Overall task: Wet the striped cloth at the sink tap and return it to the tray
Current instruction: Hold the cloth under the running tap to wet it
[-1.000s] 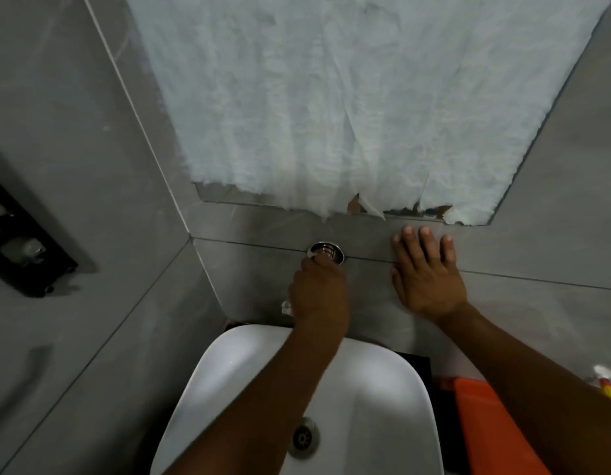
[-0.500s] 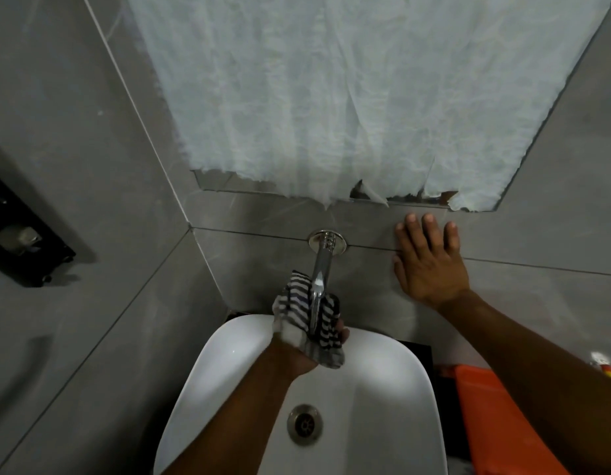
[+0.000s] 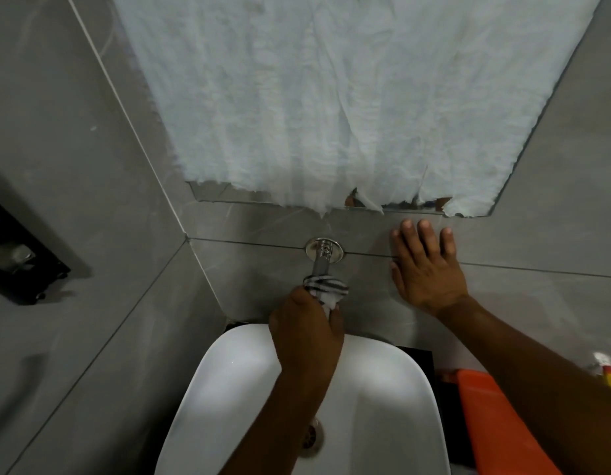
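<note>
My left hand (image 3: pixel 306 334) is closed around the black-and-white striped cloth (image 3: pixel 326 286), bunched and pressed up against the chrome tap (image 3: pixel 321 260) that juts from the grey wall above the white sink (image 3: pixel 235 389). The tap's outer end is hidden behind the cloth and my hand, and I see no water. My right hand (image 3: pixel 425 269) lies flat with fingers spread on the wall tile right of the tap. The orange tray (image 3: pixel 492 423) sits at the sink's right, partly covered by my right forearm.
A mirror covered with torn white paper (image 3: pixel 331 97) hangs above the tap. A black wall holder (image 3: pixel 19 255) is mounted on the left wall. The sink drain (image 3: pixel 312 437) shows beside my left forearm. A bottle with a yellow and red body (image 3: pixel 609 373) stands at the far right.
My left hand first covered the tap, then held the cloth under the spout, palm up. Now it has turned over and pushed the cloth higher along the tap. The right hand stayed put.
</note>
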A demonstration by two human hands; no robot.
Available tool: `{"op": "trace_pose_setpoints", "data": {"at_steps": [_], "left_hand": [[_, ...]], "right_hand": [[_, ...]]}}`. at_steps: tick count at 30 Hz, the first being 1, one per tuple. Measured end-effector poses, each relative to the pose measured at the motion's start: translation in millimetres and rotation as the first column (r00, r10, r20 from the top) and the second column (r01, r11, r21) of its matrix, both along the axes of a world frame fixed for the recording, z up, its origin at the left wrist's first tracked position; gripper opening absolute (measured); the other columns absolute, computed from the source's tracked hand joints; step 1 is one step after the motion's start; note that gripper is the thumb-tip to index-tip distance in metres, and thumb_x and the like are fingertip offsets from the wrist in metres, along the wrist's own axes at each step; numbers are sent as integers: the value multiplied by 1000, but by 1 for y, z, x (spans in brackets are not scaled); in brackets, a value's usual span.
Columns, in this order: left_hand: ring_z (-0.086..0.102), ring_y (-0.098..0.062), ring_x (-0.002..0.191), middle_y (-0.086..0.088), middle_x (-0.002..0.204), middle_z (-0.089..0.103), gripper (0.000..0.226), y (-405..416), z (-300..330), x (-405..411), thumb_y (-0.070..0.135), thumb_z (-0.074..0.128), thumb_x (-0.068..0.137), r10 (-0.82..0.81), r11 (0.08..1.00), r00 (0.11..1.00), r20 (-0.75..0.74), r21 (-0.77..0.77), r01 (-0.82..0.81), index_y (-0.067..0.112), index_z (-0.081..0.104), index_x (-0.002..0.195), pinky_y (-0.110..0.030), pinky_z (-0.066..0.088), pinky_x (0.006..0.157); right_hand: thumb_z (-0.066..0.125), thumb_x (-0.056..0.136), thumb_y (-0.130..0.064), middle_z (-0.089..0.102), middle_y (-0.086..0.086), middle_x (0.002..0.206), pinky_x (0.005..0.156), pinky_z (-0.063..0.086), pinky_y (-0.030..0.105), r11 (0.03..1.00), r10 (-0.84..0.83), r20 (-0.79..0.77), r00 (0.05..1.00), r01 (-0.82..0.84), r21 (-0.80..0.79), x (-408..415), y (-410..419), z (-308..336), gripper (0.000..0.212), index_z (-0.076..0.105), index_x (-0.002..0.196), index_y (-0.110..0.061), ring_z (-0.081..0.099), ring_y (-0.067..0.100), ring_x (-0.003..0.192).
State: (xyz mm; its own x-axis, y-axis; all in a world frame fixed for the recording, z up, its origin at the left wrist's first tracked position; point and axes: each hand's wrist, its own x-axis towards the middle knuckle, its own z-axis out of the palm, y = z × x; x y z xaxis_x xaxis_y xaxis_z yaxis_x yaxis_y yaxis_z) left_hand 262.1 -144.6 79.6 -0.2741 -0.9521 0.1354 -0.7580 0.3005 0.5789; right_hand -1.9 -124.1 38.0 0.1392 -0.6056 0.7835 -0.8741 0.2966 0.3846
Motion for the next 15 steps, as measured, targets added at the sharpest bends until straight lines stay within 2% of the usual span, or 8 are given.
{"op": "trace_pose_setpoints", "data": {"at_steps": [2,4,6,8,10,11,13,15], "left_hand": [[67,-24,93,-7,107,69,42,-22,19,-15,36,66,85,-38,994,996,78,103,30,12,53,118,-42,54,90],[67,-26,93,-11,108,70,27,-59,44,-42,30,62,88,-144,950,971,189,303,82,9,61,106,-44,53,93],[63,-29,105,-15,123,65,29,-85,63,-61,29,57,93,-285,860,942,175,480,171,6,64,109,-40,49,100],[65,-24,95,-12,121,64,24,-98,69,-71,32,59,92,-313,814,940,136,548,192,11,65,103,-29,54,85],[62,-16,72,-9,111,69,12,-96,61,-64,28,64,89,-273,810,962,-1,539,230,19,63,81,-18,52,64],[62,-17,73,-10,110,71,13,-90,56,-59,28,63,88,-243,854,969,-37,467,231,18,62,80,-19,51,67],[68,-20,78,-12,101,73,24,-73,44,-47,32,61,88,-152,916,987,-58,366,163,9,62,94,-30,57,73],[71,-14,66,-4,87,71,36,-48,28,-28,36,64,87,-58,944,990,-127,316,96,8,52,107,-29,58,57]], "right_hand": [[51,93,-39,-11,5,169,124,-4,51,1000,6,-4,1000,-6,-6,0,0,0,79,15,158,-12,-12,27,155],[50,94,-39,-10,5,169,123,-3,51,1000,9,-1,1000,-9,-1,0,0,0,78,15,158,-13,-11,27,155],[50,94,-39,-9,5,169,123,-2,52,1000,26,13,1000,-26,3,0,1,-1,76,17,158,-13,-11,27,155],[50,94,-39,-10,5,169,123,-2,52,1000,22,8,1000,-22,-4,0,-1,0,74,21,156,-12,-11,27,155],[51,93,-39,-12,5,168,123,0,52,1000,19,23,1000,-19,11,2,1,2,74,22,155,-11,-13,26,155],[52,93,-38,-12,5,168,122,2,53,1000,18,27,999,-18,13,2,2,2,74,22,155,-11,-13,26,155],[54,92,-37,-11,4,169,121,6,54,1000,16,34,999,-16,21,2,2,2,74,25,155,-10,-12,26,155],[56,92,-36,-10,5,169,120,7,55,1000,14,50,999,-15,20,2,2,1,72,29,153,-10,-11,26,155]]}}
